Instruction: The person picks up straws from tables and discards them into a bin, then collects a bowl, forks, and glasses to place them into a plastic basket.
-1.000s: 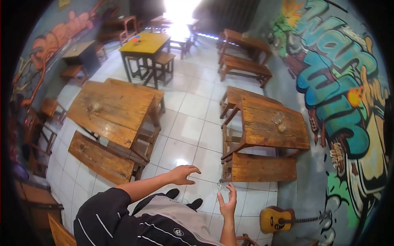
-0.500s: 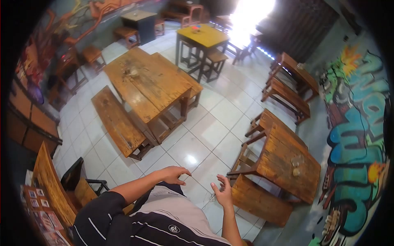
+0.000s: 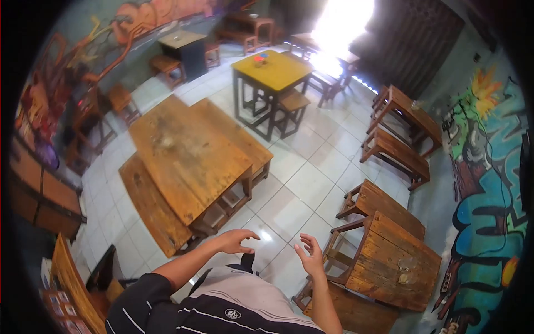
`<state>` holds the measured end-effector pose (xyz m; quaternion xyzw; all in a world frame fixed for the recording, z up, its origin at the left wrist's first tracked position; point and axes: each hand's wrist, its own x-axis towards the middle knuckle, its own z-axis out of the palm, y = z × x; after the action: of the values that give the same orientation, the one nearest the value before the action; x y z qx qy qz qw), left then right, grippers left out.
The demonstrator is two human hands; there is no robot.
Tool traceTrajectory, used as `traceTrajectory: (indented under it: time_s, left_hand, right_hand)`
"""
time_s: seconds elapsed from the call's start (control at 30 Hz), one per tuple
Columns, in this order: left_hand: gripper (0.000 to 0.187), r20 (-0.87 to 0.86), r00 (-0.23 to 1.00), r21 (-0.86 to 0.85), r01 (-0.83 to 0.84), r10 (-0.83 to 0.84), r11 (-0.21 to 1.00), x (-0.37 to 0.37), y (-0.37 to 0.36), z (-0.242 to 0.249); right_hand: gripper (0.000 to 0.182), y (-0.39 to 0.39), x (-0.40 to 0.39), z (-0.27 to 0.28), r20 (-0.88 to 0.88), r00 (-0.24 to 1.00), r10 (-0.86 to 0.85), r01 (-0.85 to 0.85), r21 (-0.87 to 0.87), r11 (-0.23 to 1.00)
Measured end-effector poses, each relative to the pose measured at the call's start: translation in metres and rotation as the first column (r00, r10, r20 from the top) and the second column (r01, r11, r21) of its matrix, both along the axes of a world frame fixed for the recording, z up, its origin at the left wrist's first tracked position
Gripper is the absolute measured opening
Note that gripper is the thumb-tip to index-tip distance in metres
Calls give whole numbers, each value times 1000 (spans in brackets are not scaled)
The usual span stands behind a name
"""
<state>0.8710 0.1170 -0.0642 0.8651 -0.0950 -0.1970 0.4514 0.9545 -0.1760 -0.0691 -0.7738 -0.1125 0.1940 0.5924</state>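
My left hand [image 3: 238,241] is held out in front of my body with its fingers apart and slightly curved. Facing it across a small gap, my right hand [image 3: 309,255] has its thumb and fingers spread. Neither hand holds or touches anything. Beyond the left hand stands a large wooden table [image 3: 189,161] with a bench [image 3: 150,200] along its near left side. Nearest to the right hand is another wooden table [image 3: 389,261] with a glass dish [image 3: 404,266] on it. A shoe tip [image 3: 247,260] shows below, between the hands.
White tiled floor [image 3: 283,209] runs between the tables. Ahead is a yellow-topped table [image 3: 275,69] with a stool [image 3: 292,103]. Benches [image 3: 397,153] line the right wall under a graffiti mural [image 3: 484,211]. A wooden counter edge [image 3: 75,284] lies at the lower left.
My view has moved forward, so the tables and benches appear nearer and lower. Both hands stay raised and apart, the right one slightly farther right in view.
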Motion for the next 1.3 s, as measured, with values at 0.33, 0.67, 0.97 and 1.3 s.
traceTrajectory:
  time_s: [0.33,0.67,0.97,1.3]
  left_hand:
    - [43,178,980,-197,122,-87,973,266,-59,47]
    - [40,214,960,-180,221,-181,959,427,-136,55]
    - [42,186,982,-41,52,-44,998,565,-88,57]
    - [38,338,917,-5,227,-212,974,836,-75,90]
  right_hand:
    - [42,-62,121,-10,-60,910,-411,416,111,903]
    - [41,-123,337,1,-62,920,-387,392,124,912]
    - [38,-65,554,6,-41,993,-107,113,212,971]
    - [38,-65,743,30,-4,975,-222,218,221,951]
